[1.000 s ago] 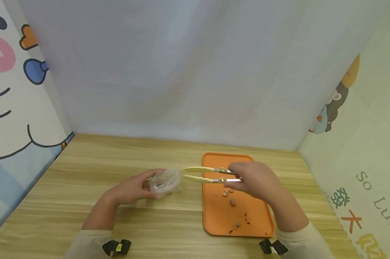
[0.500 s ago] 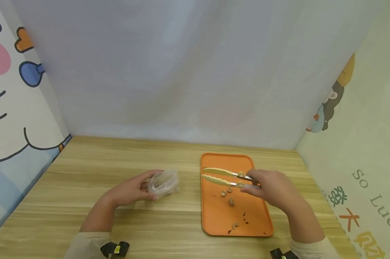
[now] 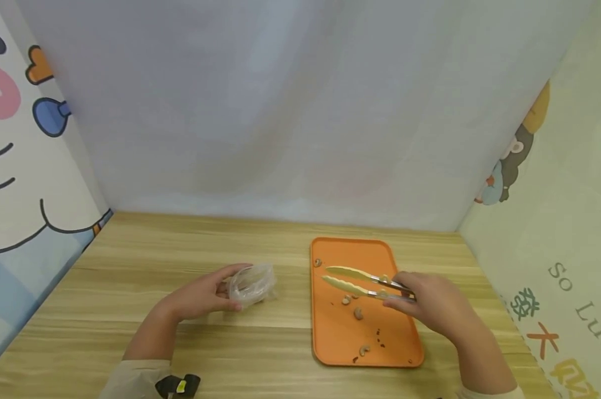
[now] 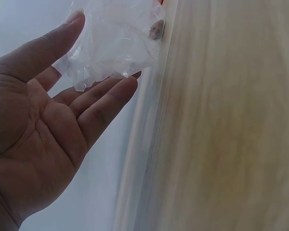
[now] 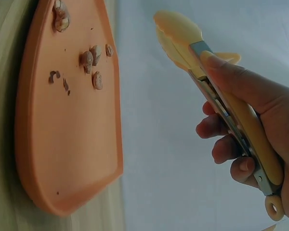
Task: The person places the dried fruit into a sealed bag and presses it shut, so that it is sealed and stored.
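My left hand holds a clear plastic bag by its opening, thumb on one side and fingers on the other. In the left wrist view a brown piece shows at the far side of the bag. Yellow-tipped tongs are gripped in my right hand, above an orange tray. Their tips stand apart with nothing visible between them. Several small curved brown pieces, like cashew nuts, lie on the tray. The right wrist view shows the thumb pressed along the handle of the tongs.
Small dark crumbs are scattered on the tray. Bag and tray lie over a wood-grain table. A pale curtain closes the back, and printed panels stand at both sides.
My right hand has drawn the tongs rightward and toward me, away from the bag and over the tray. A nut near the tray's far left corner now shows. The left hand stays nearly still.
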Available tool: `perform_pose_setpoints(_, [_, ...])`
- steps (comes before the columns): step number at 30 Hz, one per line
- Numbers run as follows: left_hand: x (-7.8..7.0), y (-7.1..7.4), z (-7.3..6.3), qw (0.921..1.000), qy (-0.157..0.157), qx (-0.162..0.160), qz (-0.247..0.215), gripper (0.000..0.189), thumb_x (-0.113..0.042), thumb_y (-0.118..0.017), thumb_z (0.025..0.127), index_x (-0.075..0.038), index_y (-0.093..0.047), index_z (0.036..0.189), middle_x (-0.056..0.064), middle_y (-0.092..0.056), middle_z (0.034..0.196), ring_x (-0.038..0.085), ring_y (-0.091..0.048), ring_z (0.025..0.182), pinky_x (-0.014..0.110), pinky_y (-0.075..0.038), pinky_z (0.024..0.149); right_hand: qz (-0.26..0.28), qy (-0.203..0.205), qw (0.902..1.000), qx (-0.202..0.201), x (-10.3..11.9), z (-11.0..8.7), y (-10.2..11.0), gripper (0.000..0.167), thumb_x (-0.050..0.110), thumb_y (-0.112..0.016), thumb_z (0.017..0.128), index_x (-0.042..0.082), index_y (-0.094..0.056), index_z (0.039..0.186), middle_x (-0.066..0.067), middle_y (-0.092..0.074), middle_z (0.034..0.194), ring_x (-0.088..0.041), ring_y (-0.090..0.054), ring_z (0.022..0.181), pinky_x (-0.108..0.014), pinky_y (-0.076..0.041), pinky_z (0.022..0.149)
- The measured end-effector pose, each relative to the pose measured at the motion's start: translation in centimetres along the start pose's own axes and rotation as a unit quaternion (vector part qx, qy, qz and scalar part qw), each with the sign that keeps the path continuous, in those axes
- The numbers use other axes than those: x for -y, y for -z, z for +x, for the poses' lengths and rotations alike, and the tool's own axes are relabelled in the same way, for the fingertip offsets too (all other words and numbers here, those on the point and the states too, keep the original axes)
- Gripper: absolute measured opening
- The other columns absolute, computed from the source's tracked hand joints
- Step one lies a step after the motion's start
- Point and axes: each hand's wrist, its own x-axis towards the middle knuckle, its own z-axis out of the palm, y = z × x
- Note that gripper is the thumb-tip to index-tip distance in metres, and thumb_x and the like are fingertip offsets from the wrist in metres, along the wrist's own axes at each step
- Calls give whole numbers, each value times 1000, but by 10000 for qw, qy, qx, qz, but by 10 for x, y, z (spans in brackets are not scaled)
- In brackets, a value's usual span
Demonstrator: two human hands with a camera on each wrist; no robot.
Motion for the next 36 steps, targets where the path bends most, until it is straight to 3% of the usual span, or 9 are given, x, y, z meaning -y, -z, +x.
perform_pose_setpoints(16, [-5,4,1,10000,8,12,37,80,-30,-74,88,-33,-28,154,15,-42,142,32,-53,123,35,-51,89,-240,-308,9987,325,-18,-30,6,31,54,-71,83,27,-56,85,19,-43,65,0,-36,56,-22,-32,53])
perform_pose_setpoints(29, [-4,4,1,10000,38,-11,6,81,-28,-75,88,-31,-29,154,17,-42,143,33,-53,123,33,-51,88,-606,-77,9977,281,-27,-49,8,31,53,-75,79,27,-62,91,25,-47,67,5,-38,57,-22,-36,52])
perform_pose_setpoints(36, [-3,2,0,9999,43,89,-71,81,-27,-74,89,-27,-27,155,19,-41,143,34,-52,124,34,-51,87,-629,-26,9962,609,-29,-58,11,34,59,-71,79,29,-63,93,26,-49,69,6,-39,58,-23,-37,52])
